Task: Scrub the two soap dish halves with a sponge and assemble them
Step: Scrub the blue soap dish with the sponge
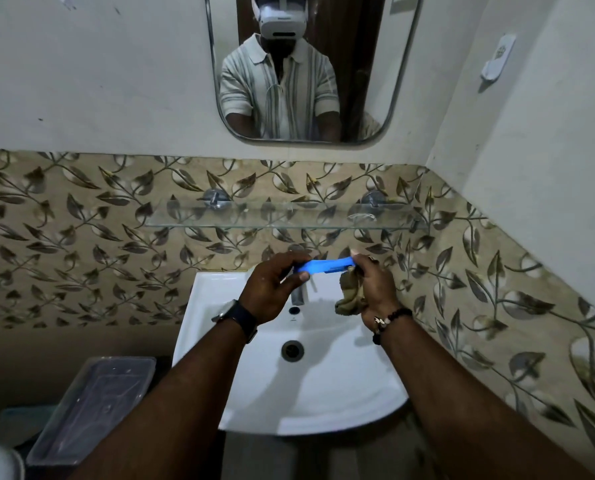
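We stand at a white ceramic washbasin [341, 393], both arms reaching forward over it; the scrubbing looks under way rather than finished, since only one bright blue plastic soap dish half [325, 265] is in view, held up above the metal tap [299, 296] and just below the clear glass wall shelf [282, 216]; we cannot see the second half anywhere, so we judge its scrubbing and the assembly are yet to come. Our left hand [272, 289], with a dark watch on its wrist, has its grip closed on the left end of the blue half, thumb underneath and fingers over the top; our right hand [375, 285], with a beaded bracelet on its wrist, has its grip closed around a crumpled tan-brown sponge [351, 294] and pinches the right end of the blue half; the sponge hangs below that end, touching it or just beside it; we cannot tell which.
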Demonstrator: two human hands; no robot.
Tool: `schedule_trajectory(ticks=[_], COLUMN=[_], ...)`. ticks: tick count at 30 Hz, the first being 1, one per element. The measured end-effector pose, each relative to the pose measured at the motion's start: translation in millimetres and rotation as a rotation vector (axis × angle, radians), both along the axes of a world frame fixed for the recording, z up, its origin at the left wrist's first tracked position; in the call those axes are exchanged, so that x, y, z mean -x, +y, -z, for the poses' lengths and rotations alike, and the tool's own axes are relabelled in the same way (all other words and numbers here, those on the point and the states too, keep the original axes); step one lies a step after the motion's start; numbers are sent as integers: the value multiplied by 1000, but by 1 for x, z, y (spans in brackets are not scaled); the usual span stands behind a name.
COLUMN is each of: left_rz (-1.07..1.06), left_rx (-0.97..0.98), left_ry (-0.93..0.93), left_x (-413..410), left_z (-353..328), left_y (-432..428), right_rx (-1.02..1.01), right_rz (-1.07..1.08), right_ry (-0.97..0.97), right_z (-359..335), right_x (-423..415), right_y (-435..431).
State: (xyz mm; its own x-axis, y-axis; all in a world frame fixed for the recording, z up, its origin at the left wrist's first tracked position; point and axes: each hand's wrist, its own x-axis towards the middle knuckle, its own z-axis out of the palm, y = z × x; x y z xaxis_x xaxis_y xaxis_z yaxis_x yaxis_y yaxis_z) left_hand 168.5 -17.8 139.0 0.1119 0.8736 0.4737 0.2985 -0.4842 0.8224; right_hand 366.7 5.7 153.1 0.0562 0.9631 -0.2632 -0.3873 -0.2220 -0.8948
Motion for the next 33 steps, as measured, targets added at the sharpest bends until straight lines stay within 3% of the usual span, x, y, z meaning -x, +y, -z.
schedule_trajectory(ticks=[4,10,20,33], left_rz=[-41,-167,-135,-185], left_rx=[-155,81,383,405], left_ry=[101,-233,-684,-795], left_x=[4,-4,-11,-8], left_z=[3,9,12,27], left_y=[3,-3,-10,-16], right_rx=[-64,-208,-406,-432], right_rz=[33,124,-9,-95], right_ry=[7,11,-236,-535], right_z=[3,15,32,48], right_x=[-2,7,16,14], right_y=[-2,-1,-15,-9])
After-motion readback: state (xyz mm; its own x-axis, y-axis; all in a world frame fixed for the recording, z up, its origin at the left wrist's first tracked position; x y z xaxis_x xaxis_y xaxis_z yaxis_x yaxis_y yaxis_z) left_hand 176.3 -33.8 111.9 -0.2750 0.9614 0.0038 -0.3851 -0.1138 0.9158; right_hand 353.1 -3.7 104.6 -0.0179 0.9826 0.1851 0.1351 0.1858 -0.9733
